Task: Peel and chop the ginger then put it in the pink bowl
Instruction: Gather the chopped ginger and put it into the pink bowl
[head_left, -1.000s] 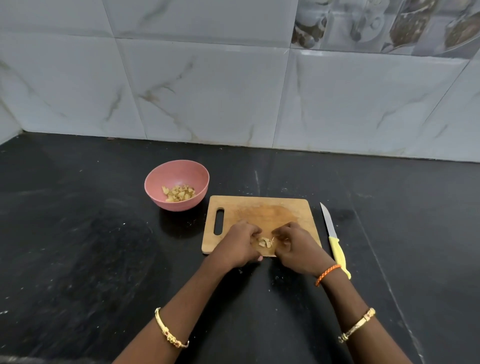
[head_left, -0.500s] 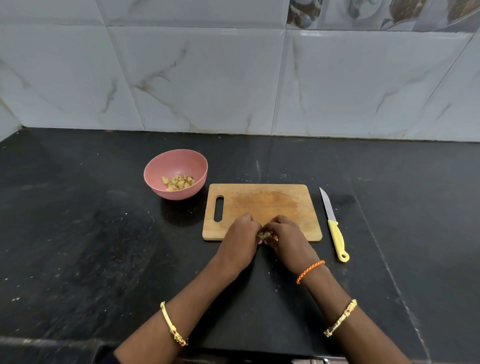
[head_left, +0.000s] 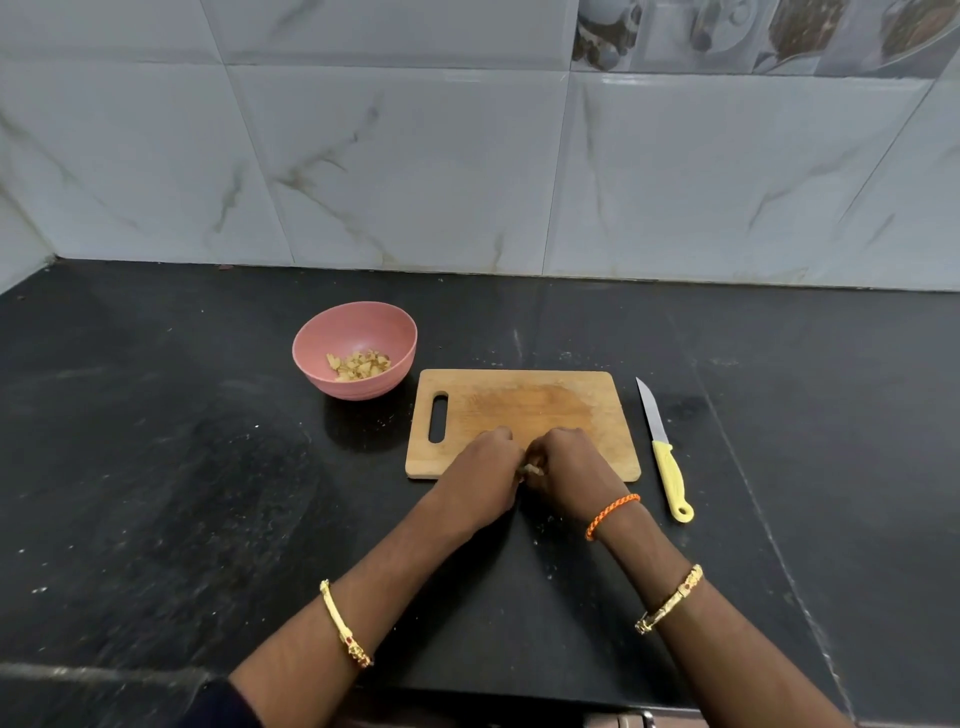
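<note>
I see both hands meeting at the near edge of the wooden cutting board (head_left: 519, 410) on the black bench (head_left: 156, 467). The left hand (head_left: 480, 473) and right hand (head_left: 569, 467) have curled fingers; between them a few pale ginger scraps (head_left: 531, 470) show, each grip closed round them. Chopped ginger (head_left: 358, 365) lies in the pink bowl (head_left: 311, 358), left of the board. The yellow-handled knife (head_left: 667, 462) lies just right of it

Home kitchen: black stone counter (head_left: 156, 467), marble-look wall tiles (head_left: 395, 166), chopping board (head_left: 519, 405).
</note>
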